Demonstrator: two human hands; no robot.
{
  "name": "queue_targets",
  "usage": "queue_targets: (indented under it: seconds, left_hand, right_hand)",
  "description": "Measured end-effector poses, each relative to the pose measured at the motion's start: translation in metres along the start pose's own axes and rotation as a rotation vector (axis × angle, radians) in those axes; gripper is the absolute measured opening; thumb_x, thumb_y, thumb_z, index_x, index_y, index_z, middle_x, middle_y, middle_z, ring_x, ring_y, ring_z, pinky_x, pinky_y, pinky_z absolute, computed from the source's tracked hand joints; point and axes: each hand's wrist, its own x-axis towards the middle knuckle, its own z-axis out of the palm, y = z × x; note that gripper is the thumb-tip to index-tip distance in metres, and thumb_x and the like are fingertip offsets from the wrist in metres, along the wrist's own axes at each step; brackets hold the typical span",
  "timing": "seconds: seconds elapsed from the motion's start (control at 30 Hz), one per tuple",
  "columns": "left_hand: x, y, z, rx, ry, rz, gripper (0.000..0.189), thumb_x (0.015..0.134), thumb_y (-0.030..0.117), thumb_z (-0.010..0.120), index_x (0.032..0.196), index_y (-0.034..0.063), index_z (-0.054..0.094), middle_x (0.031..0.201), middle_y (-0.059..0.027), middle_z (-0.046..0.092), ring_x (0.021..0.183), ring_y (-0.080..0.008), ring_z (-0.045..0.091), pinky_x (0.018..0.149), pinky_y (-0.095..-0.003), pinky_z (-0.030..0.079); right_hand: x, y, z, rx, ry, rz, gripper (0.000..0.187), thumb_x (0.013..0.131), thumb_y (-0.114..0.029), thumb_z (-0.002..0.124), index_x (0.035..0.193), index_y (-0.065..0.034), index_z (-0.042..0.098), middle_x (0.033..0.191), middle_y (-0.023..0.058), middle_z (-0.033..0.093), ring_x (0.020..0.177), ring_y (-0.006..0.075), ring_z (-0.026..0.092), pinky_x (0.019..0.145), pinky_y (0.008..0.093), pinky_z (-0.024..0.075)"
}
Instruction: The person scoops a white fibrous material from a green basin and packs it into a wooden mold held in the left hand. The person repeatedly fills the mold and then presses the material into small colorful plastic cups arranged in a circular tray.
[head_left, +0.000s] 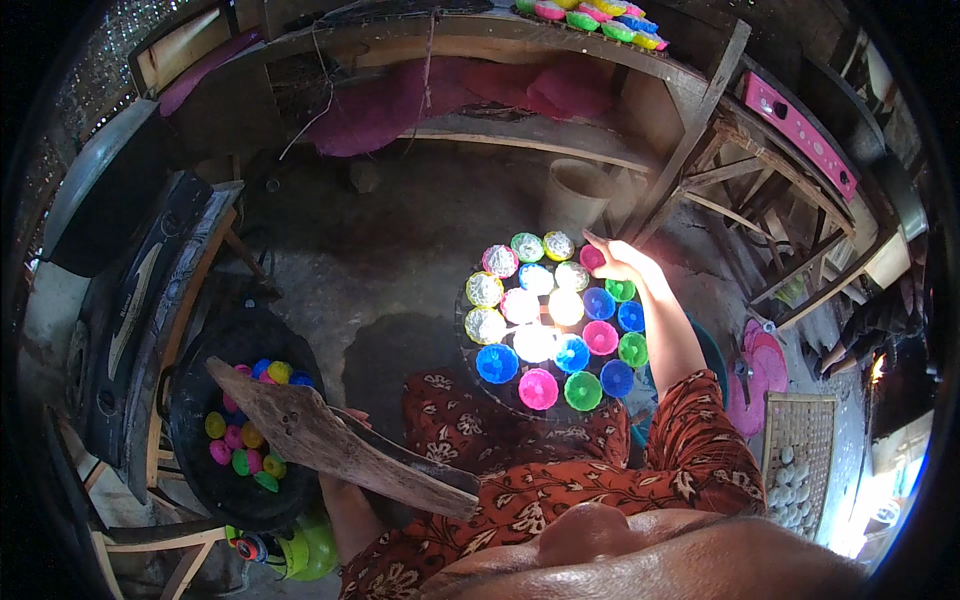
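Note:
My right hand (622, 264) reaches to the far right edge of a round dark tray (466, 358) and has its fingers around a pink fluted plastic cup (590, 256). The tray rests at my lap, covered with fluted cups. Those on its far left side hold a white stringy filling (500, 261); blue (496, 364), green (583, 391) and pink cups near me look unfilled. Strong light washes out the middle cups. My left hand (358, 415) is mostly hidden behind a weathered wooden board (337, 450); whether it grips anything is unclear.
A black wok-like pan (202, 480) with several colourful cups stands at left, above a green gas cylinder (311, 551). A dark stove (135, 322) is beside it. Ahead are a pale bucket (579, 187) and a wooden bench (517, 139). A woven rack (799, 420) lies right; a person's legs (855, 330) show beyond.

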Motion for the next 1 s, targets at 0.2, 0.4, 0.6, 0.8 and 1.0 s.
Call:
queue_targets:
  seconds: [0.2,0.4,0.6,0.8,1.0]
  left_hand:
    - [0.000,0.001,0.002,-0.010,-0.014,-0.012,0.050,0.088,0.040,0.049,0.108,-0.0055,0.056,0.101,-0.0198,0.061,0.085,-0.0231,0.064,0.076,-0.0306,0.054]
    - [0.000,0.004,0.003,-0.021,-0.030,-0.024,0.050,0.088,0.040,0.049,0.107,-0.0058,0.056,0.100,-0.0199,0.062,0.085,-0.0231,0.064,0.076,-0.0307,0.054]
    - [-0.001,0.007,0.004,-0.033,-0.041,-0.043,0.050,0.089,0.040,0.048,0.106,-0.0062,0.056,0.100,-0.0199,0.062,0.085,-0.0230,0.064,0.076,-0.0308,0.054]
    - [0.001,0.010,0.004,-0.044,-0.053,-0.065,0.050,0.089,0.040,0.048,0.106,-0.0065,0.056,0.099,-0.0199,0.062,0.085,-0.0229,0.064,0.075,-0.0309,0.054]
    - [0.006,0.009,0.008,-0.058,-0.074,-0.081,0.050,0.089,0.040,0.047,0.105,-0.0068,0.056,0.099,-0.0200,0.062,0.085,-0.0229,0.064,0.075,-0.0310,0.054]
  right_hand:
    - [0.010,0.009,0.011,-0.013,0.112,-0.088,0.088,0.067,-0.017,0.064,0.144,-0.0093,0.022,0.127,0.0232,0.049,0.105,0.0346,0.057,0.089,0.0373,0.0466]
    - [0.016,0.014,0.015,0.003,0.097,-0.096,0.088,0.068,-0.017,0.064,0.144,-0.0110,0.021,0.126,0.0244,0.049,0.102,0.0346,0.058,0.088,0.0369,0.0476]
    - [0.010,0.023,0.014,0.112,0.180,-0.135,0.088,0.068,-0.018,0.064,0.144,-0.0086,0.021,0.126,0.0252,0.049,0.104,0.0342,0.057,0.090,0.0365,0.0459]
    - [-0.028,0.037,0.006,0.143,0.214,0.094,0.082,0.070,-0.029,0.067,0.139,-0.0043,0.031,0.132,0.0243,0.044,0.121,0.0336,0.046,0.101,0.0362,0.0379]
    - [-0.056,0.023,0.021,0.062,0.224,0.179,0.079,0.070,-0.039,0.068,0.134,-0.0016,0.040,0.128,0.0243,0.048,0.116,0.0349,0.050,0.099,0.0379,0.0404]
